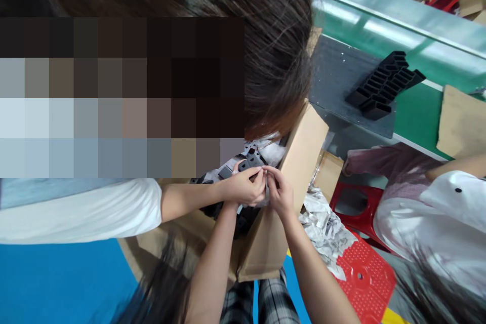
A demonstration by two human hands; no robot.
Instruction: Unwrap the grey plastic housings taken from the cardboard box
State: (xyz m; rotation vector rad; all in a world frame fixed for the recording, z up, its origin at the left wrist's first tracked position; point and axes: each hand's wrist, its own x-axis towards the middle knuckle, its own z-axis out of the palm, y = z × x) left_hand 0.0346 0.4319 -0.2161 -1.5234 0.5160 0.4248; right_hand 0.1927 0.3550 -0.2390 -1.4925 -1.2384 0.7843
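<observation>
The fingers (274,172) of the right hand (283,196) bend inward, their tips drawn together beside the co-worker's hand (245,187), and I cannot tell whether they grip anything, since whatever might lie between them is too small to make out. The left hand (230,208) shows only near the wrist; the rest passes behind the co-worker's hand, so whether its fingers are closed or spread cannot be told. Just above these hands, over the open carton (264,253), is a dark block (250,162) with small openings in its upward side, its long axis running roughly left to right and rising slightly to the right (its lower edge is covered by the hands, and which of them bears it is unclear). Around it in the carton lie more dark pieces (246,220) and pale wrapping (272,153), partly covered by arms and by the co-worker's hair (281,55); a pixelated patch masks much of the upper left. Outside the carton's right wall, crumpled paper (322,223) lies near a red stool (370,271), its grey marks too blurred to read. Farther off, a cluster of black holders (385,86) stretches diagonally, lower left to upper right, on the green worktop (413,124). A second person (402,212) is cut off at the right edge.
</observation>
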